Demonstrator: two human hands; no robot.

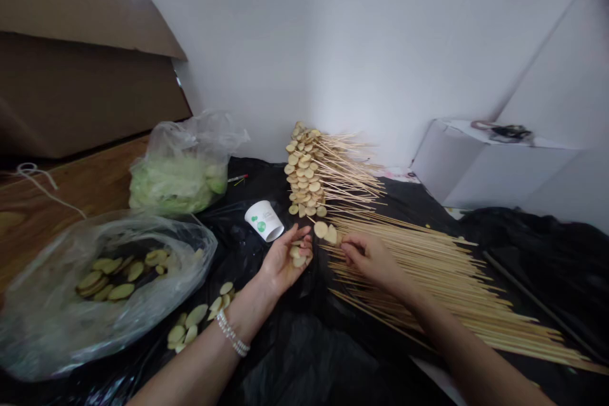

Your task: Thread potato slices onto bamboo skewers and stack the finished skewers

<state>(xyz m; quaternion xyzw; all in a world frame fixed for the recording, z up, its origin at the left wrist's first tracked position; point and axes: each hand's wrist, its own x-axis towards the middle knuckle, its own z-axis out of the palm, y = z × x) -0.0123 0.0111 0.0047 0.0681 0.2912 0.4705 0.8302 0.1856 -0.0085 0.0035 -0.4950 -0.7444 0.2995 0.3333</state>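
Note:
My left hand (284,261), palm up with fingers curled, holds a few thin potato slices (299,257). A little to its right, the fingers of my right hand (365,256) are closed on a wooden skewer that carries a few potato slices (321,229); its bare tip points up and left. Most of that skewer is hidden by my hand. Under my right forearm lies a wide spread of bare skewers (442,273). Beyond both hands is a stack of loaded potato skewers (304,168), their stick ends towards the right.
A paper cup (264,221) lies tipped beside my left hand. Loose slices (195,316) sit by my left wrist. At left are an open plastic bag (157,317) of slices and a bag of pale green pieces (181,181). A white box (490,165) stands right, against the wall.

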